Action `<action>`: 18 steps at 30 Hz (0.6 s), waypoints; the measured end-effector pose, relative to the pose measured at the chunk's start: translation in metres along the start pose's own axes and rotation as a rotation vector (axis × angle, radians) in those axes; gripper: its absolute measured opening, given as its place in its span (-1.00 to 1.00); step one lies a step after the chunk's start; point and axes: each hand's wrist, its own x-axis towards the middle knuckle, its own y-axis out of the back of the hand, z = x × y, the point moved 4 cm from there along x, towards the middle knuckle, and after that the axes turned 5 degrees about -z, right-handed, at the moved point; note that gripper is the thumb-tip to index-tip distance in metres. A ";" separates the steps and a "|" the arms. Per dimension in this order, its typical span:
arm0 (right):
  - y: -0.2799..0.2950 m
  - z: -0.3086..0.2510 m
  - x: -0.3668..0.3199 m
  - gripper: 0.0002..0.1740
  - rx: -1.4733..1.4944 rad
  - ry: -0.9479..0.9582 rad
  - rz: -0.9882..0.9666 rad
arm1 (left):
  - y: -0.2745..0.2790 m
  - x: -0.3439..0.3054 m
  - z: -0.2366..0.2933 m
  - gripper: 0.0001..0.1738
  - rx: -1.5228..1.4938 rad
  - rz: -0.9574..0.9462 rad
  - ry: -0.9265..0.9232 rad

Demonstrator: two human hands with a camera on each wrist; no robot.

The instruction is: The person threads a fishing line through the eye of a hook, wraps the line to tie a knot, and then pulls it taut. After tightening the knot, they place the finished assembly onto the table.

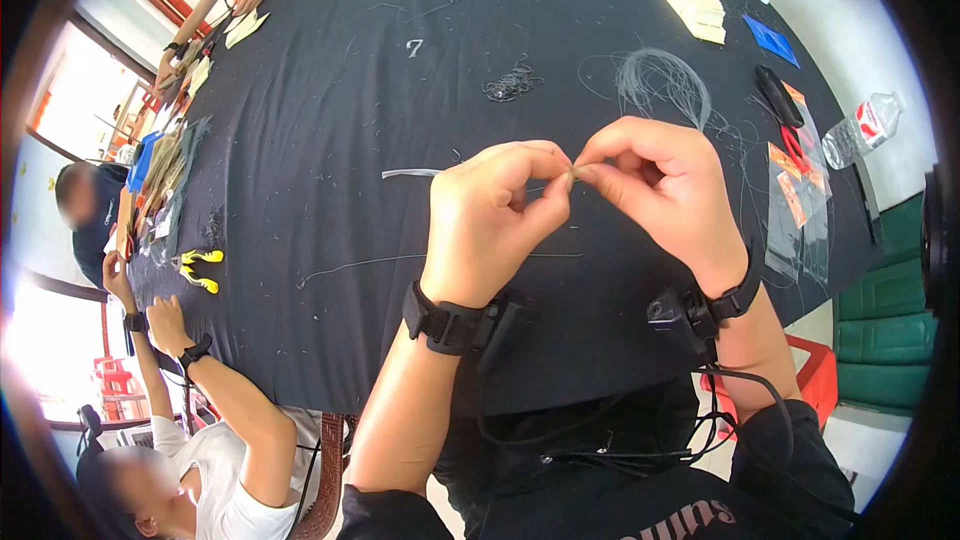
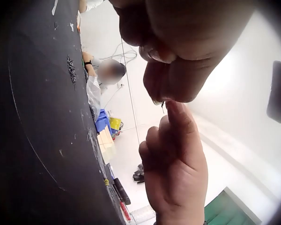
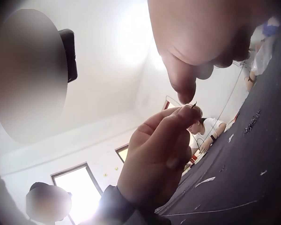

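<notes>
Both hands meet fingertip to fingertip above the black cloth. The left hand pinches a tiny dark, thin piece between thumb and forefinger. On the other side, the right hand has its thumb and forefinger pinched at the same piece, its other fingers curled in. The left wrist view shows the dark tip between the fingertips of the two hands; its full shape is hidden. Behind the left hand lies a pale strip. A thin line runs across the cloth below the hands.
A dark pile of small pieces and a coil of clear line lie beyond the hands. To the right are a bottle, red-handled tool and plastic packets. Yellow-handled pliers lie left, near other seated people.
</notes>
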 end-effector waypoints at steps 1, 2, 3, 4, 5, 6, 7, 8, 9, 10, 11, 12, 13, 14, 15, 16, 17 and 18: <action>0.001 0.002 0.001 -0.93 0.010 0.006 0.008 | -0.001 0.000 0.000 -0.94 -0.024 -0.010 0.003; 0.003 0.004 0.002 -0.93 0.020 0.013 0.016 | -0.002 -0.001 -0.001 -0.94 -0.048 -0.020 0.006; 0.003 0.005 0.002 -0.93 0.030 0.020 0.024 | -0.004 -0.001 -0.002 -0.94 -0.071 -0.030 0.008; 0.004 0.005 0.002 -0.94 0.053 -0.002 0.027 | -0.003 -0.002 -0.002 -0.94 -0.109 -0.035 0.038; 0.004 0.006 0.001 -0.94 0.077 -0.024 0.031 | -0.003 -0.002 -0.003 -0.94 -0.147 -0.039 0.067; 0.004 0.006 0.001 -0.95 0.101 -0.045 0.034 | -0.003 -0.002 -0.003 -0.94 -0.184 -0.044 0.097; 0.004 0.006 0.001 -0.95 0.131 -0.068 0.034 | -0.003 -0.003 -0.005 -0.93 -0.208 -0.030 0.094; 0.004 0.006 0.001 -0.94 0.162 -0.091 0.033 | -0.004 -0.003 -0.008 -0.92 -0.232 -0.016 0.091; 0.004 0.006 0.001 -0.93 0.192 -0.113 0.032 | -0.005 -0.003 -0.009 -0.90 -0.256 -0.002 0.088; 0.003 0.007 0.001 -0.92 0.209 -0.134 0.033 | -0.005 -0.003 -0.009 -0.91 -0.270 0.003 0.093; 0.002 0.008 0.000 -0.91 0.225 -0.155 0.035 | -0.005 -0.003 -0.009 -0.91 -0.284 0.009 0.097; 0.001 0.008 0.000 -0.89 0.242 -0.176 0.036 | -0.005 -0.003 -0.009 -0.92 -0.299 0.014 0.102; 0.000 0.010 -0.001 -0.88 0.266 -0.205 0.039 | -0.004 -0.003 -0.010 -0.92 -0.297 0.020 0.110; -0.002 0.012 -0.002 -0.87 0.290 -0.235 0.042 | -0.004 -0.003 -0.010 -0.92 -0.296 0.027 0.118; -0.003 0.013 -0.002 -0.86 0.314 -0.265 0.045 | -0.004 -0.004 -0.010 -0.93 -0.294 0.032 0.125; -0.005 0.015 -0.003 -0.86 0.367 -0.278 0.048 | -0.004 -0.004 -0.010 -0.93 -0.292 0.044 0.123; -0.007 0.017 -0.004 -0.86 0.420 -0.292 0.051 | -0.003 -0.004 -0.010 -0.93 -0.290 0.056 0.120; -0.010 0.019 -0.004 -0.86 0.472 -0.305 0.055 | -0.003 -0.004 -0.010 -0.93 -0.288 0.067 0.117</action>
